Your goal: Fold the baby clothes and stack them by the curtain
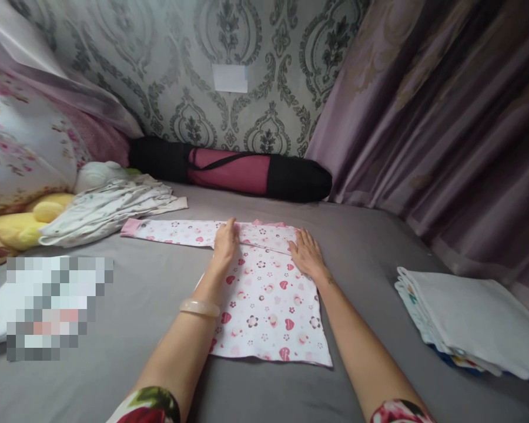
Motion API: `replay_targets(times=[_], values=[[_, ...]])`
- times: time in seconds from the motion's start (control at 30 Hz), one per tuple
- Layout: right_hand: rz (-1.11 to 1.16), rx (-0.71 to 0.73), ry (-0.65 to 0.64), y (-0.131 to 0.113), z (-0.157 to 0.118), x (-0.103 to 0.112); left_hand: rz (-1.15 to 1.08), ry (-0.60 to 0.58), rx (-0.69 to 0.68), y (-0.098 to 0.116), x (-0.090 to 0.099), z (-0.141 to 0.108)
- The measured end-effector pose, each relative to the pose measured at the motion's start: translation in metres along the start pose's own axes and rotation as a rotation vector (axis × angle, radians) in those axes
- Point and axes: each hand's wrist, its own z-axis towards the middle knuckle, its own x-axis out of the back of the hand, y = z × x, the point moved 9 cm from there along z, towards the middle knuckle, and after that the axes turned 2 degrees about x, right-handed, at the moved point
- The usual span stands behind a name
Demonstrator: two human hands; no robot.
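Note:
A child's long-sleeved shirt [267, 299], white with pink and red hearts and flowers, lies spread on the grey bed sheet. One sleeve [176, 232] with a pink cuff stretches out to the left. The other sleeve is folded across the top of the shirt towards the left. My left hand [226, 242] is closed on the cloth near the left shoulder, seen edge-on, its fingertips partly hidden. It covers the end of the folded sleeve. On the right shoulder edge my right hand [307, 254] lies flat, fingers outstretched, pressing the cloth.
Folded clothes [467, 320] are stacked at the right. To the left lie a crumpled patterned garment [119, 208], a yellow plush toy [22, 226] and a blurred-out white item [48, 305]. A black and red long bag [229, 170] rests along the wall, beside a purple curtain [392, 117].

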Motion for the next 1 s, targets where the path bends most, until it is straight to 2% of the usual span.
replay_targets(times=[0.13,0.33,0.47,0.53,0.63,0.7,0.77,0.87,1.0], values=[[0.003,-0.008,-0.012,0.000,0.001,-0.002,0.179,-0.053,-0.031,0.001,-0.006,0.000],[-0.001,-0.029,-0.096,0.003,0.005,-0.006,0.273,-0.075,-0.026,0.007,-0.005,-0.002],[-0.028,-0.074,-0.181,-0.001,0.007,0.000,0.303,-0.093,-0.178,0.028,-0.005,-0.003],[-0.052,-0.069,-0.145,-0.018,0.010,0.010,0.266,-0.185,-0.283,0.037,-0.017,-0.006],[-0.025,0.077,-0.040,-0.071,0.014,0.019,0.223,-0.302,-0.335,0.038,-0.033,-0.012],[0.040,0.200,-0.062,-0.109,0.016,0.011,0.242,-0.328,-0.301,0.032,-0.039,-0.014],[0.083,0.275,-0.109,-0.136,0.018,-0.001,0.275,-0.355,-0.249,0.025,-0.042,-0.016],[0.092,0.303,-0.146,-0.149,0.019,-0.015,0.358,-0.413,-0.190,0.020,-0.044,-0.021],[0.063,0.309,-0.136,-0.139,0.016,-0.019,0.549,-0.489,-0.162,0.018,-0.046,-0.025]])
